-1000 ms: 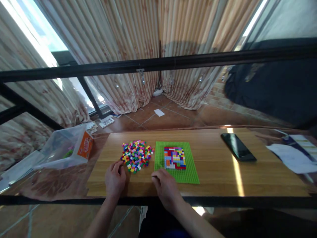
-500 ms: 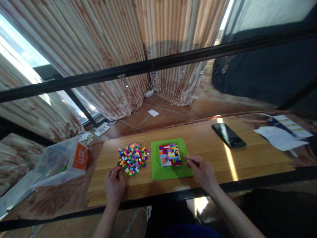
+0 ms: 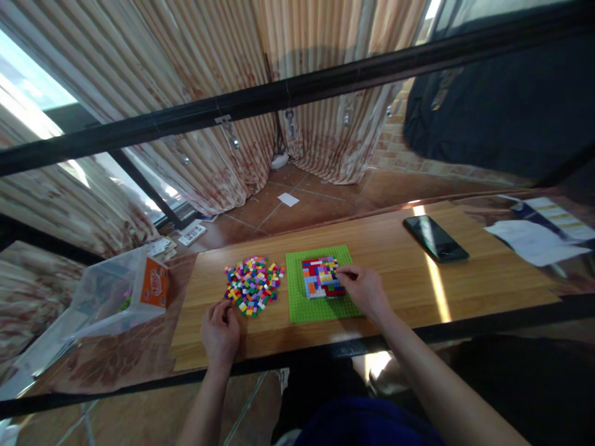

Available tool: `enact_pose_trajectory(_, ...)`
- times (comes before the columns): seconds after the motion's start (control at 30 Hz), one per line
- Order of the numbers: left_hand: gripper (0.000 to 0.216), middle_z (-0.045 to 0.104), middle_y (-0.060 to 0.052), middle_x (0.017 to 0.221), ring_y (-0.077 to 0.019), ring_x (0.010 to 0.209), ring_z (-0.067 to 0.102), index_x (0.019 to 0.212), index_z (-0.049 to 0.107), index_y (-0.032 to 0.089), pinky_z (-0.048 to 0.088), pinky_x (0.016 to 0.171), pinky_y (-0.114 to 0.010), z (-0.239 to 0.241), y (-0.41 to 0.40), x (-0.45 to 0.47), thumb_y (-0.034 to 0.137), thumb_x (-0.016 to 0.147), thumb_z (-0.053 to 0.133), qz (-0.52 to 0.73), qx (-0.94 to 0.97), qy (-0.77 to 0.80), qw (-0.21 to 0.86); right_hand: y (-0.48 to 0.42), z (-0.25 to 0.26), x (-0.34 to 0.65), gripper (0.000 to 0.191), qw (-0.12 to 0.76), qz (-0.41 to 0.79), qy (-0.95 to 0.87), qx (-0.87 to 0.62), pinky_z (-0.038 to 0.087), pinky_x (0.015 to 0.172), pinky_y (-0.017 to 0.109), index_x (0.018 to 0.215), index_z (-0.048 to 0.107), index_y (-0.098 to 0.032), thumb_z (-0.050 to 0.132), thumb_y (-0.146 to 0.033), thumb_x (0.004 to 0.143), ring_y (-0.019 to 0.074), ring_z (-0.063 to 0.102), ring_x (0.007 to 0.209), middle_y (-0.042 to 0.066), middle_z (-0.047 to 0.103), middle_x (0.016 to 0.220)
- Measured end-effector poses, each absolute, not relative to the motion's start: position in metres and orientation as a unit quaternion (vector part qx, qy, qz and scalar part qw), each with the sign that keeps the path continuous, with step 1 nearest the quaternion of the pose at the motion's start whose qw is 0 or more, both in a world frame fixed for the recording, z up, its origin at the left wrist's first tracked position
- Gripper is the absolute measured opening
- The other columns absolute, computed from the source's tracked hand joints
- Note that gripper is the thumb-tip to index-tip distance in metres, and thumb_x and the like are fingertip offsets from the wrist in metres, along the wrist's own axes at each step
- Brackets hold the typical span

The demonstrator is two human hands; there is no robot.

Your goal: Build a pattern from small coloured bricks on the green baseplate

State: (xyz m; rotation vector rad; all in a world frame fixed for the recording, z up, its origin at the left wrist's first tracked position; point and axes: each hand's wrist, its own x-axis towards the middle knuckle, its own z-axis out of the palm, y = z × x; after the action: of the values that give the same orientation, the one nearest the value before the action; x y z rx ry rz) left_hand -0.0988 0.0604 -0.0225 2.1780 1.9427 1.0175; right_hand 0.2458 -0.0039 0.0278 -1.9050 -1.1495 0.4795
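A square block of many-coloured toy bricks is built up on a green studded baseplate. My right hand reaches over the plate's right side, thumb and forefinger pinched at the block's right edge. A tiny dark toy brick seems to be between those fingertips, partly hidden. On the wooden board, my left hand rests with its fingers loosely curled in, and I see nothing in it. Just beyond its knuckles lies a pile of loose toy bricks, left of the baseplate.
A black phone lies on the wooden board to the right, with papers past it. At the left stands a clear plastic bin with an orange label. A dark metal bar crosses in front of the curtains.
My right hand has moved left and forward, from the baseplate's right edge onto the brick block. My left hand stays by the pile. The whole view has shifted slightly.
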Motion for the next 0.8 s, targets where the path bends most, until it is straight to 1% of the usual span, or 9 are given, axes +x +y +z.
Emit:
enact_pose_trajectory(0.13, 0.025, 0.068, -0.013, 0.100, -0.0282, 0.099, 0.064, 0.093, 0.067, 0.018, 0.053, 0.091, -0.046, -0.023, 0.060, -0.099, 0.028, 0.085, 0.046, 0.331, 0.705, 0.627, 0.027, -0.003, 0.028, 0.244, 0.021, 0.358, 0.148, -0.503, -0.772, 0.049, 0.072, 0.029, 0.083, 0.077, -0.023, 0.057, -0.028, 0.085, 0.0192, 0.070, 0.079, 0.005, 0.078, 0.088)
enact_pose_trajectory(0.27, 0.024, 0.068, -0.012, 0.100, -0.0278, 0.099, 0.064, 0.094, 0.067, 0.019, 0.053, 0.092, -0.045, -0.022, 0.059, -0.099, 0.027, 0.085, 0.047, 0.331, 0.704, 0.627, 0.029, -0.003, 0.031, 0.241, 0.024, 0.300, 0.109, -0.537, -0.781, 0.046, 0.072, 0.027, 0.084, 0.077, -0.024, 0.053, -0.026, 0.089, 0.0182, 0.068, 0.081, 0.005, 0.077, 0.088)
enact_pose_trajectory(0.47, 0.024, 0.068, -0.013, 0.102, -0.0280, 0.101, 0.064, 0.095, 0.068, 0.019, 0.053, 0.093, -0.045, -0.021, 0.058, -0.099, 0.027, 0.086, 0.047, 0.330, 0.701, 0.632, 0.037, 0.001, 0.043, 0.234, 0.030, 0.182, 0.091, -0.570, -0.796, 0.039, 0.063, 0.027, 0.085, 0.075, -0.021, 0.046, -0.021, 0.092, 0.0173, 0.065, 0.072, 0.008, 0.074, 0.087)
enact_pose_trajectory(0.53, 0.024, 0.068, -0.013, 0.103, -0.0278, 0.101, 0.064, 0.095, 0.068, 0.019, 0.053, 0.093, -0.045, -0.021, 0.058, -0.098, 0.027, 0.086, 0.047, 0.329, 0.701, 0.632, 0.041, 0.003, 0.046, 0.233, 0.031, 0.155, 0.084, -0.576, -0.798, 0.037, 0.062, 0.028, 0.083, 0.074, -0.020, 0.045, -0.020, 0.093, 0.0171, 0.064, 0.070, 0.009, 0.073, 0.087)
enact_pose_trajectory(0.7, 0.024, 0.068, -0.013, 0.103, -0.0278, 0.100, 0.064, 0.094, 0.068, 0.018, 0.053, 0.093, -0.045, -0.020, 0.058, -0.098, 0.027, 0.086, 0.047, 0.332, 0.698, 0.633, 0.039, 0.005, 0.048, 0.233, 0.030, 0.141, 0.091, -0.578, -0.798, 0.037, 0.061, 0.028, 0.082, 0.074, -0.020, 0.046, -0.019, 0.091, 0.0179, 0.064, 0.070, 0.009, 0.073, 0.085)
enact_pose_trajectory(0.8, 0.023, 0.068, -0.012, 0.102, -0.0276, 0.101, 0.064, 0.094, 0.068, 0.019, 0.053, 0.093, -0.045, -0.020, 0.058, -0.097, 0.027, 0.086, 0.048, 0.330, 0.698, 0.635, 0.041, 0.006, 0.046, 0.233, 0.030, 0.150, 0.099, -0.572, -0.800, 0.037, 0.062, 0.028, 0.084, 0.075, -0.020, 0.046, -0.021, 0.092, 0.0183, 0.064, 0.070, 0.009, 0.073, 0.085)
